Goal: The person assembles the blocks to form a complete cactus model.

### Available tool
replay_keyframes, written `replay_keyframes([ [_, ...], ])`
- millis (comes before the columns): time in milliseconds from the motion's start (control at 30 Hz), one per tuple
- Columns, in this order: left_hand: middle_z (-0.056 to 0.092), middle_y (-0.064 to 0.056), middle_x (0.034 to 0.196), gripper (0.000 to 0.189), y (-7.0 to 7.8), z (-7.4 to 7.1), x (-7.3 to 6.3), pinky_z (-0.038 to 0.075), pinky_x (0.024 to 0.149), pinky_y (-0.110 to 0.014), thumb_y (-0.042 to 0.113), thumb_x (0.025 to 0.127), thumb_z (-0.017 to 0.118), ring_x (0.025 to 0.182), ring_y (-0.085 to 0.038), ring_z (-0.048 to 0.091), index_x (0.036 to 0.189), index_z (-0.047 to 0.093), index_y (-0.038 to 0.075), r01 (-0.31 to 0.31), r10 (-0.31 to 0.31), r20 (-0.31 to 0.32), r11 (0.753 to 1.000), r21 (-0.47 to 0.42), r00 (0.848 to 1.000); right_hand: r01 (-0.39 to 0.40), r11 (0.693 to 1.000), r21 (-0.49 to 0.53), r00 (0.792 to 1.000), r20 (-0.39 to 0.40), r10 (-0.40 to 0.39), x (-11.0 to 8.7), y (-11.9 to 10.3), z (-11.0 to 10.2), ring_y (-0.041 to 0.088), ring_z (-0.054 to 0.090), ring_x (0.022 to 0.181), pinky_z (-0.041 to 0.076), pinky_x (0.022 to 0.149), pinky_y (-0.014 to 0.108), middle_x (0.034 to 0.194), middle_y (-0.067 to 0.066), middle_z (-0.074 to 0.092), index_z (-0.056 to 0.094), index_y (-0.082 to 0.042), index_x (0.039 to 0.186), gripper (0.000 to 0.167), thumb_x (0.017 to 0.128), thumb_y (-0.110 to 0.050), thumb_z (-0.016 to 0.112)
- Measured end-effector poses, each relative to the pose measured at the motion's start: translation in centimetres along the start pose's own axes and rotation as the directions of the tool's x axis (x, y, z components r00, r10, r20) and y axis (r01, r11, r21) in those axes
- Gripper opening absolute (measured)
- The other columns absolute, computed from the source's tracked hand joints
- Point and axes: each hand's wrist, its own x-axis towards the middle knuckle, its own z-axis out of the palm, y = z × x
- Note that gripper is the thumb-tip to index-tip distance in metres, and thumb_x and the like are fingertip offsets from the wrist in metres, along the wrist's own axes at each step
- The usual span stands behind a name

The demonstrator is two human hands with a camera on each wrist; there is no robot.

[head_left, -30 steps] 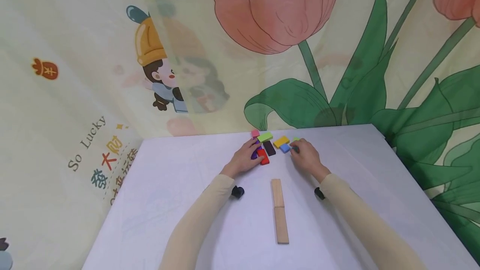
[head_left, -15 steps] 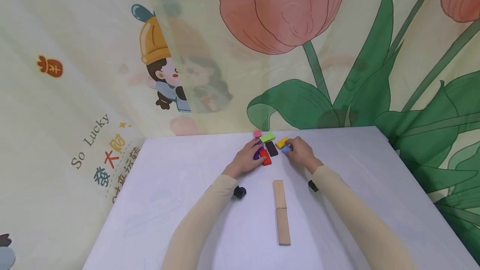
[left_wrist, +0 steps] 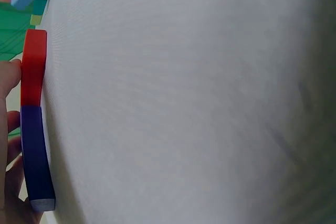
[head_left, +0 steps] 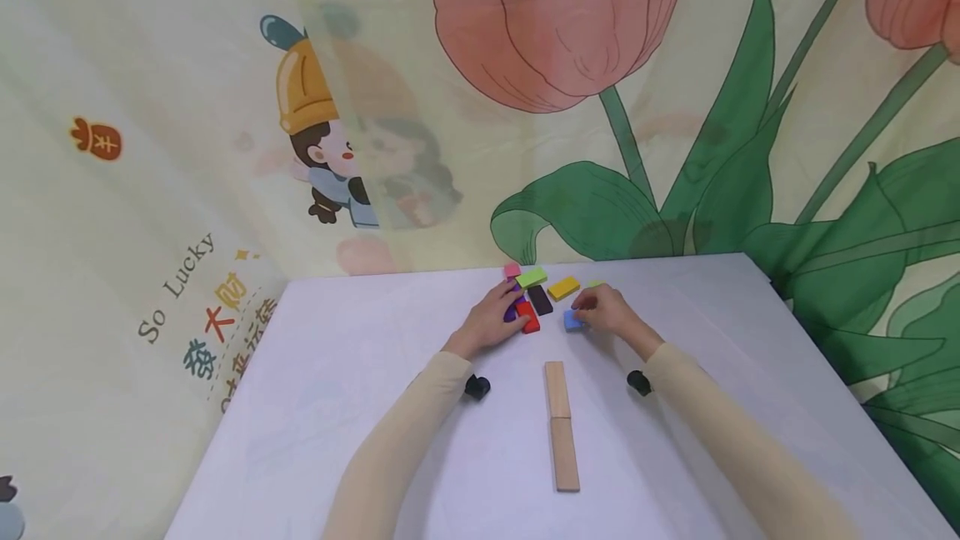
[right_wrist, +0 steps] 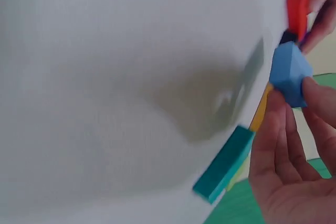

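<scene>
- Light blue block (right_wrist: 289,74): it is pinched between the thumb and fingers of the right hand (head_left: 609,312), to the right of the coloured cluster and nearer the person than the yellow block (head_left: 563,288). Whether its underside touches the tabletop (head_left: 300,407) is hard to tell.
- Left hand (head_left: 489,319): well apart from the right one, its thumb set away from its fingers. The thumb touches the red block (left_wrist: 34,66), and the fingers lie over the purple block (left_wrist: 37,153), which looks dark blue in the left wrist view.
- Red and purple blocks: they meet end to end in the left wrist view, both on the tabletop.
- Black block (head_left: 540,300): just right of the red one, lying flat.
- Lime block (head_left: 531,277): beyond the black one, with a pink block (head_left: 512,271) at the far left of the group.
- Teal block (right_wrist: 224,165): near the right hand; another lime piece (head_left: 595,283) shows just beyond that hand in the head view, mostly hidden.
- Two wooden planks (head_left: 565,455): they lie end to end in a line pointing away from the person, between the forearms.
- Tulip-printed backdrop (head_left: 555,23): hangs behind the tabletop's far edge.
</scene>
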Motion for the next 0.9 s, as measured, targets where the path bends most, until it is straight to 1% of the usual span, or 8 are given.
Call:
replay_keyframes([
  [67,0.028,-0.006,0.16,0.064,0.0,0.1,-0.1,0.033,0.117,-0.041,0.048,0.094,0.052,0.149,-0.024,0.026,0.149,0.04,0.017,0.004,-0.004,0.001,1.0,-0.005,1.0,0.013,0.996,0.091,0.999,0.03,-0.015,-0.7,-0.1,0.3,0.019,0.059,0.08,0.052,0.069,0.026,0.094,0.015,0.069,0.071,0.001,0.099,0.014,0.087,-0.005,0.068],
  [133,0.027,-0.005,0.16,0.064,0.0,0.2,-0.2,0.032,0.118,-0.041,0.049,0.095,0.051,0.149,-0.023,0.025,0.149,0.039,0.017,0.007,-0.007,0.004,1.0,-0.004,1.0,-0.012,0.984,0.175,0.998,0.066,0.0,-1.4,-0.2,0.9,0.017,0.059,0.077,0.052,0.067,0.023,0.093,0.014,0.069,0.072,0.001,0.1,0.015,0.087,-0.005,0.069],
  [233,0.027,-0.005,0.161,0.064,0.1,0.2,-0.3,0.032,0.118,-0.041,0.049,0.095,0.052,0.149,-0.023,0.025,0.149,0.039,0.017,0.005,-0.005,0.004,1.0,-0.011,1.0,-0.051,0.969,0.241,0.993,0.113,0.024,-2.2,-0.3,1.7,0.015,0.059,0.074,0.054,0.068,0.022,0.093,0.013,0.07,0.073,0.0,0.102,0.016,0.087,-0.005,0.069],
  [333,0.026,-0.005,0.161,0.064,0.1,0.0,-0.1,0.031,0.118,-0.041,0.049,0.095,0.052,0.149,-0.023,0.025,0.149,0.039,0.017,0.003,-0.003,-0.004,1.0,-0.013,1.0,-0.083,0.963,0.257,0.99,0.132,0.05,-2.5,-0.5,2.4,0.014,0.059,0.073,0.055,0.07,0.023,0.093,0.011,0.071,0.073,-0.001,0.103,0.016,0.088,-0.006,0.068],
  [500,0.026,-0.005,0.161,0.064,0.0,-0.1,0.1,0.031,0.118,-0.04,0.049,0.095,0.051,0.149,-0.024,0.025,0.149,0.039,0.017,0.003,-0.003,-0.008,1.0,0.002,1.0,-0.109,0.954,0.28,0.989,0.131,0.074,-2.6,-0.7,3.1,0.014,0.06,0.071,0.056,0.07,0.024,0.092,0.011,0.071,0.073,-0.001,0.103,0.016,0.088,-0.006,0.068],
  [700,0.027,-0.005,0.16,0.064,-0.1,0.0,0.1,0.033,0.118,-0.041,0.05,0.094,0.052,0.149,-0.024,0.026,0.149,0.04,0.018,-0.004,0.004,-0.007,1.0,0.003,1.0,-0.091,0.95,0.298,0.985,0.166,0.042,-2.4,-0.6,3.7,0.013,0.06,0.07,0.056,0.068,0.023,0.092,0.011,0.072,0.073,0.0,0.102,0.016,0.088,-0.007,0.069],
  [900,0.028,-0.005,0.16,0.064,-0.1,0.0,0.1,0.032,0.118,-0.041,0.049,0.095,0.052,0.149,-0.024,0.026,0.149,0.04,0.017,-0.006,0.006,-0.009,1.0,0.004,1.0,-0.081,0.96,0.268,0.984,0.176,0.033,-2.4,-0.8,3.9,0.013,0.058,0.07,0.056,0.069,0.024,0.094,0.011,0.071,0.073,-0.001,0.102,0.016,0.088,-0.008,0.068],
])
